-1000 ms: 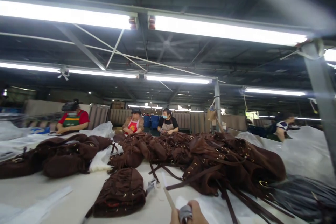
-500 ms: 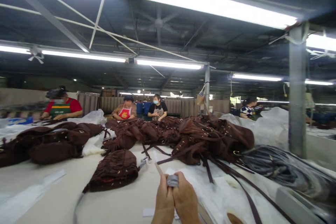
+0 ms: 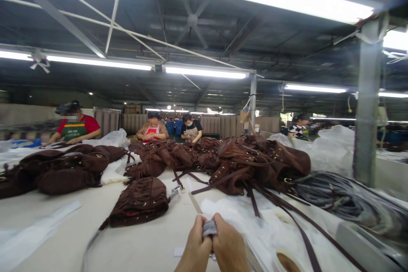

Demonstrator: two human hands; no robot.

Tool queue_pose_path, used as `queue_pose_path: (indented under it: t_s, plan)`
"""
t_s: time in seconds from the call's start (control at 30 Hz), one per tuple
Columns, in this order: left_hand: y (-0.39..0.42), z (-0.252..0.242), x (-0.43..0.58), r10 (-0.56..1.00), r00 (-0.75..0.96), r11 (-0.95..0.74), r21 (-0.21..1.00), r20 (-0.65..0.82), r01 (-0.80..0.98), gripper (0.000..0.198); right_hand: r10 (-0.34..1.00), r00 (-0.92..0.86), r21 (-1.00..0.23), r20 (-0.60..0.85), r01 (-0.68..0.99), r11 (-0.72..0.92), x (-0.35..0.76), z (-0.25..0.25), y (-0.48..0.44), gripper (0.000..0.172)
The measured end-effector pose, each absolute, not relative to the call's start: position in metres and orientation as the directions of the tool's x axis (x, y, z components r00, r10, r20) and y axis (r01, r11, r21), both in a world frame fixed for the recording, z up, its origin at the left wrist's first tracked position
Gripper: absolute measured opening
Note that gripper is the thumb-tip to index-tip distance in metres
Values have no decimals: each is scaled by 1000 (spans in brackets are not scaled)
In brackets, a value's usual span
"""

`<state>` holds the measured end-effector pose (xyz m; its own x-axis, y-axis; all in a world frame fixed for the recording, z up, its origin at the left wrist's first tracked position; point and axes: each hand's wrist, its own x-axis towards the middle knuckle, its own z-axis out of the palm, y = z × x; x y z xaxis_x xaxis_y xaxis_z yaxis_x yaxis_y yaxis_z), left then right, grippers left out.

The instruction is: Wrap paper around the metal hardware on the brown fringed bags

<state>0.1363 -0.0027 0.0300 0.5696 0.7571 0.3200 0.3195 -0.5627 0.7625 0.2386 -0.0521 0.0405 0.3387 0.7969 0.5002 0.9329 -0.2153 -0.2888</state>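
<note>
My left hand (image 3: pixel 194 248) and my right hand (image 3: pixel 228 248) meet at the bottom middle of the view. Both pinch a small grey piece (image 3: pixel 209 228) between their fingertips, just above the pale table (image 3: pixel 134 246). What the grey piece is I cannot make out. A single brown fringed bag (image 3: pixel 140 202) lies on the table ahead and to the left of my hands. A thin flat stick (image 3: pixel 194 203) lies just beyond them, next to crumpled white wrapping (image 3: pixel 232 216).
A heap of brown bags with long straps (image 3: pixel 242 163) fills the table's middle, another heap (image 3: pixel 63 170) lies at left. Grey straps in plastic (image 3: pixel 344 199) lie at right beside a steel post (image 3: pixel 366 106). Several people sit working at the far side.
The view has tipped down and my two hands have come up into it, pinching the grey piece. Since half a second ago they have barely shifted.
</note>
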Motion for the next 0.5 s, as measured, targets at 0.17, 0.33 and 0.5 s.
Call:
queue_pose_path:
  t_s: [0.17, 0.33, 0.5]
  plan:
    - [-13, 33, 132, 729, 645, -643, 555, 230, 528, 24, 844, 236, -128, 481, 972, -199, 230, 35, -59, 24]
    - [-24, 51, 136, 732, 546, -670, 578, 408, 466, 26, 787, 350, -331, 507, 923, -197, 232, 54, -61, 21]
    - [-18, 35, 137, 814, 422, -574, 669, 400, 472, 28, 796, 453, -735, 402, 677, -14, 235, 37, -54, 31]
